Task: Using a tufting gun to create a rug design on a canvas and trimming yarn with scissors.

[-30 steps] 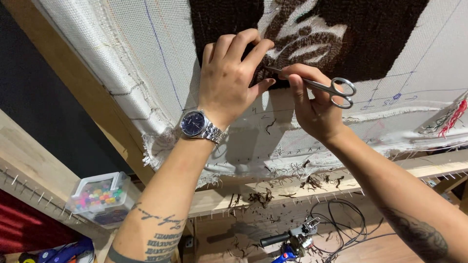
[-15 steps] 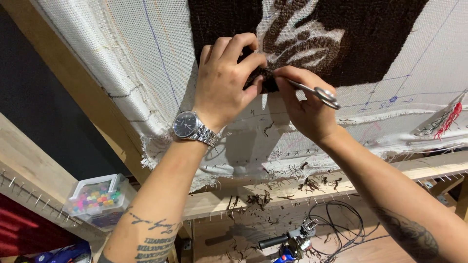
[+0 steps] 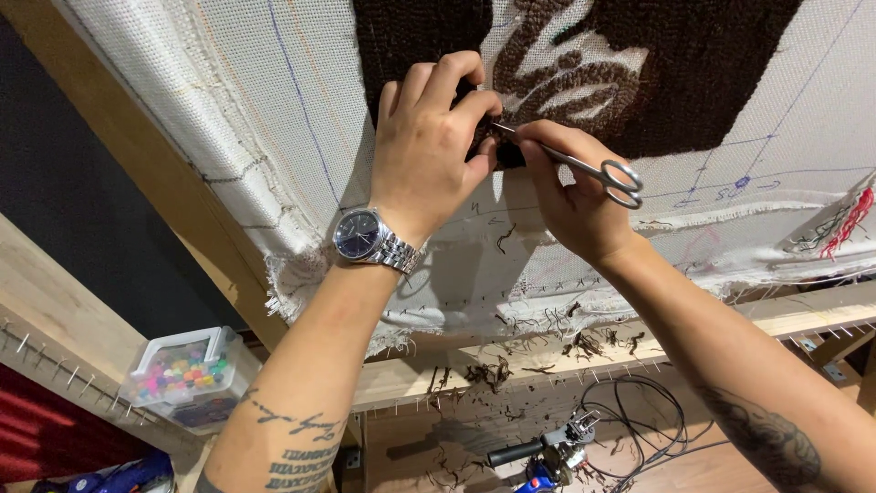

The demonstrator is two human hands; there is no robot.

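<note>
Top centre of the frame: the left hand [image 3: 436, 146] is pressed flat-ish on the brown tufted patch [image 3: 693, 82] of the white backing cloth [image 3: 274, 119], fingers curled and bunched at the patch's lower edge, pinching the yarn as far as I can tell. The right hand [image 3: 570, 196], just beside it and touching fingertips, grips small silver scissors [image 3: 584, 169]; the blades poke in under the left fingers, so whether they're apart is hidden. Handle loops stick out right. Below, yarn clippings [image 3: 493, 372] litter the wooden frame bar [image 3: 429, 379]. Lower left there's a clear box of coloured beads [image 3: 182, 376], bottom centre a tool with black cable [image 3: 547, 452]. Wristwatch [image 3: 370, 239] on the left wrist.
</note>
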